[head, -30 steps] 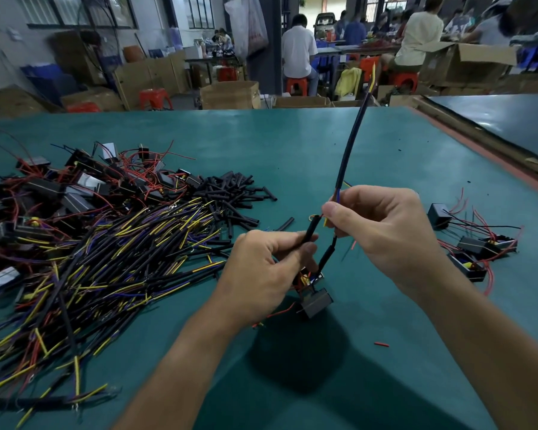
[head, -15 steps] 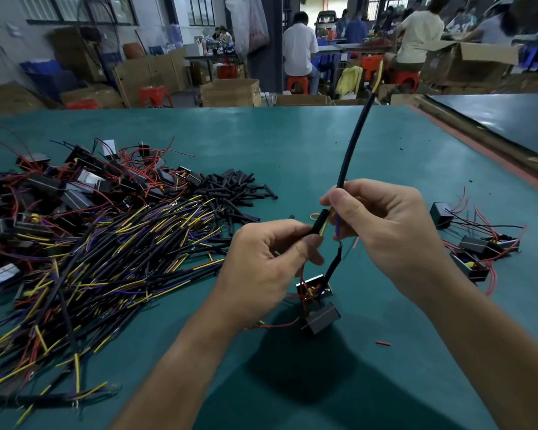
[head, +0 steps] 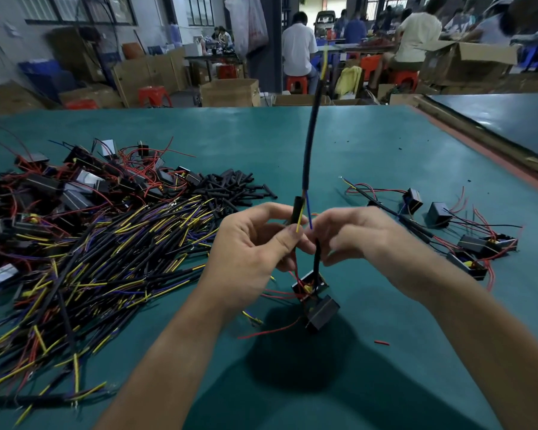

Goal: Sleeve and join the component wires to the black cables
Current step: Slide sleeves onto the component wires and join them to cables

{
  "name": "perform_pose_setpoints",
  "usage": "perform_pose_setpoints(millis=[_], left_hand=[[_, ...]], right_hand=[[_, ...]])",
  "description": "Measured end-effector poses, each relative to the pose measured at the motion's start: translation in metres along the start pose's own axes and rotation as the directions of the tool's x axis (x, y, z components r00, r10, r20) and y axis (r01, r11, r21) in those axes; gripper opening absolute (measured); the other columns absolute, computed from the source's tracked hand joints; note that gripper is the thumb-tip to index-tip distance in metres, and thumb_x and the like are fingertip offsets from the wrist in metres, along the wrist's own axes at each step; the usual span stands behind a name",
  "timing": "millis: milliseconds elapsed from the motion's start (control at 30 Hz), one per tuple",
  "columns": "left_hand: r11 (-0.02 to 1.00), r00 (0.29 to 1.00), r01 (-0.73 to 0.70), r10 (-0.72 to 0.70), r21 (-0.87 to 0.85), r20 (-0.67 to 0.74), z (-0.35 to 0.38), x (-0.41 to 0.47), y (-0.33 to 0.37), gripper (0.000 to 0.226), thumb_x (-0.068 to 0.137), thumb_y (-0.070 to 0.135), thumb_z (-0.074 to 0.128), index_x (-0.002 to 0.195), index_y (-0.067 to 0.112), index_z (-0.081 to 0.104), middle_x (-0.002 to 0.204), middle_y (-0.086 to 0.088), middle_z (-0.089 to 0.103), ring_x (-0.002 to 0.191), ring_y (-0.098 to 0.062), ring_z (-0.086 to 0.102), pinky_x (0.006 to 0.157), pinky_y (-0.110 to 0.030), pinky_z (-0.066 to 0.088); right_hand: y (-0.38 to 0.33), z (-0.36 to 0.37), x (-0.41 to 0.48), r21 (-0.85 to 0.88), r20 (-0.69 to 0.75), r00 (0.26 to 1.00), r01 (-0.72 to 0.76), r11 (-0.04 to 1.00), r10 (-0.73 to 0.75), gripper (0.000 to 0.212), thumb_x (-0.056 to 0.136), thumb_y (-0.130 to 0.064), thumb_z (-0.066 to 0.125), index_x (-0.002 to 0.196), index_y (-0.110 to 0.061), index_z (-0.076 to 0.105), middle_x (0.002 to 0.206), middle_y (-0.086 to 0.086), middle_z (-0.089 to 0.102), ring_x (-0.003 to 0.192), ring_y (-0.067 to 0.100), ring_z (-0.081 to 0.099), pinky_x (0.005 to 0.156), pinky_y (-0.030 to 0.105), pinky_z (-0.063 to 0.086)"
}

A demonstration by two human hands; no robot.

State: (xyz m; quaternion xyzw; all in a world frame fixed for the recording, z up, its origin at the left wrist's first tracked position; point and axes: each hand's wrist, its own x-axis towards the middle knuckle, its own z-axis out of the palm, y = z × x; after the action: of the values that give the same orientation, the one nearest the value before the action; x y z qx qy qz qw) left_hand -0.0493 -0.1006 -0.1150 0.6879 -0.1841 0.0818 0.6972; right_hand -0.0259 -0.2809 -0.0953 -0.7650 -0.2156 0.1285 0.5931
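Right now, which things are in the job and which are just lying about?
In the job: left hand, right hand, black cable, sleeve, component.
Lying about: cable pile, sleeve pile, component pile, components at right, red scrap.

The table top is a flat teal-green, with a dull red-orange strip along its right edge. The upright cable is black and splits into a blue wire and a yellow wire. The yellow one shows beneath a black sleeve. The box component is black and trails red wires. The heap on the left is black, tipped with yellow and purple. The stools behind are bright red.
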Motion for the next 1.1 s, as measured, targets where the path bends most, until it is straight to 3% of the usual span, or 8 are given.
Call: perform_pose_setpoints(millis=[67,167,367,567,700,800,867,1100], left_hand=[[1.0,1.0,0.022,-0.022,-0.004,-0.005,-0.002,0.001,-0.001,0.01,0.092,0.008,0.06,0.097,0.015,0.065,0.07,-0.007,0.072,0.053,-0.02,0.054,0.053,-0.022,0.051],[0.999,0.998,0.048,-0.048,-0.002,-0.033,-0.005,0.002,-0.001,0.014,0.094,-0.001,0.056,0.095,0.012,0.061,0.069,-0.004,0.071,0.048,-0.017,0.051,0.051,-0.021,0.049],[0.996,0.996,0.072,-0.074,-0.047,-0.046,-0.007,0.004,0.001,0.006,0.08,0.015,0.051,0.085,0.014,0.056,0.064,-0.007,0.067,0.047,-0.02,0.05,0.05,-0.026,0.045],[0.998,0.992,0.042,-0.047,-0.044,-0.117,-0.005,0.006,0.001,0.022,0.095,0.035,0.055,0.084,0.016,0.056,0.051,-0.009,0.06,0.042,-0.024,0.047,0.043,-0.027,0.041],[0.999,0.99,0.016,-0.021,-0.036,-0.139,-0.004,0.005,0.001,0.017,0.095,0.026,0.053,0.084,0.014,0.059,0.051,-0.008,0.06,0.039,-0.023,0.046,0.038,-0.024,0.043],[0.999,0.99,0.009,-0.014,-0.033,-0.14,-0.004,0.004,0.001,0.018,0.094,0.024,0.054,0.082,0.013,0.059,0.053,-0.009,0.06,0.037,-0.02,0.047,0.037,-0.024,0.045],[1.0,0.99,0.001,-0.005,-0.029,-0.14,-0.004,0.004,0.002,0.02,0.091,0.029,0.055,0.081,0.013,0.059,0.053,-0.008,0.061,0.037,-0.021,0.047,0.037,-0.025,0.045],[0.999,0.993,-0.03,0.034,0.037,-0.111,-0.003,0.001,0.002,0.02,0.097,0.022,0.055,0.079,0.019,0.062,0.054,-0.006,0.061,0.041,-0.023,0.05,0.038,-0.027,0.047]], right_hand=[[0.003,0.001,-0.002,-0.136,0.1,0.995,0.005,0.991,0.009,0.017,0.077,-0.004,0.057,0.085,-0.009,0.07,0.078,-0.003,0.072,0.075,0.008,0.062,0.074,0.021,0.051],[0.007,0.003,-0.003,-0.254,0.137,0.991,0.036,0.967,0.0,0.022,0.089,0.006,0.06,0.086,-0.011,0.074,0.08,-0.007,0.075,0.077,0.0,0.064,0.077,0.014,0.048],[0.01,0.004,0.0,-0.178,0.076,0.997,0.038,0.983,-0.025,0.022,0.093,-0.003,0.061,0.086,-0.018,0.075,0.079,-0.009,0.075,0.075,-0.003,0.064,0.075,0.012,0.049],[0.01,0.008,0.0,-0.195,0.06,0.998,0.043,0.98,-0.032,0.016,0.093,-0.006,0.062,0.094,-0.014,0.077,0.082,0.0,0.077,0.077,0.009,0.06,0.079,0.034,0.054],[0.009,0.009,0.0,-0.134,0.014,0.997,0.075,0.988,-0.074,0.016,0.092,-0.001,0.062,0.096,-0.007,0.076,0.084,0.009,0.077,0.076,0.007,0.066,0.084,0.029,0.056],[0.008,0.011,0.0,-0.106,-0.02,0.993,0.116,0.988,-0.119,0.018,0.091,-0.001,0.062,0.092,-0.013,0.076,0.078,0.006,0.075,0.076,0.011,0.063,0.087,0.043,0.054],[0.009,0.011,0.001,-0.109,-0.028,0.989,0.143,0.984,-0.147,0.02,0.091,-0.003,0.063,0.09,-0.018,0.077,0.074,0.0,0.072,0.074,0.01,0.06,0.084,0.045,0.054],[0.013,0.015,0.0,-0.314,-0.044,0.956,0.262,0.913,-0.29,0.02,0.093,-0.018,0.063,0.079,-0.028,0.072,0.064,-0.006,0.059,0.06,0.007,0.049,0.06,0.026,0.044]])
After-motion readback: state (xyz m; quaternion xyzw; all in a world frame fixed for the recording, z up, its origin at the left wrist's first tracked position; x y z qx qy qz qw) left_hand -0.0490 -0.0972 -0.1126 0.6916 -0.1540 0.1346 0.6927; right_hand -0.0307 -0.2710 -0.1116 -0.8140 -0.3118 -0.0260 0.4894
